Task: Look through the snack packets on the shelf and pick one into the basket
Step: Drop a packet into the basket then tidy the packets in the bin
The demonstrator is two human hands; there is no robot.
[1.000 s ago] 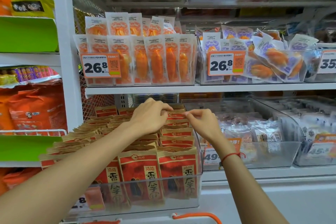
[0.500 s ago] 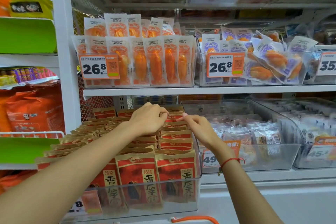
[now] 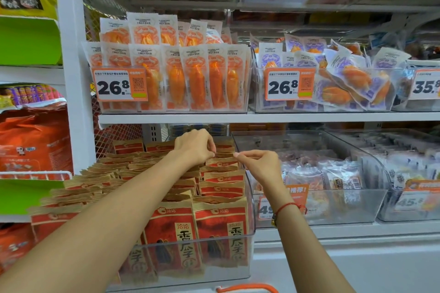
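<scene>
Fingers [image 3: 212, 150] of the left hand [image 3: 194, 147] are curled tight and pinching the top edge of a packet deep in the rows, while the right hand [image 3: 260, 165] sits just beside it, thumb and forefinger nipped together at the packets' right-hand row, though whether they actually hold an edge I cannot tell. Both hands work over the red-and-brown snack packets [image 3: 221, 189], standing upright in the clear bin [image 3: 250, 235] on the lower shelf; too many to count exactly, three columns with well over ten rows. Up above, two orange price tags reading 26.8, one [image 3: 120, 84] on the orange pouches' bin, one [image 3: 289, 84] on the purple pouches' bin. One red string bracelet [image 3: 289, 207] on the right wrist. One orange basket handle [image 3: 247, 288] peeks in at the bottom edge. Compared with half a second ago, the hands have drawn slightly apart, the right one dropping a touch lower, and no packet has left the bin.
</scene>
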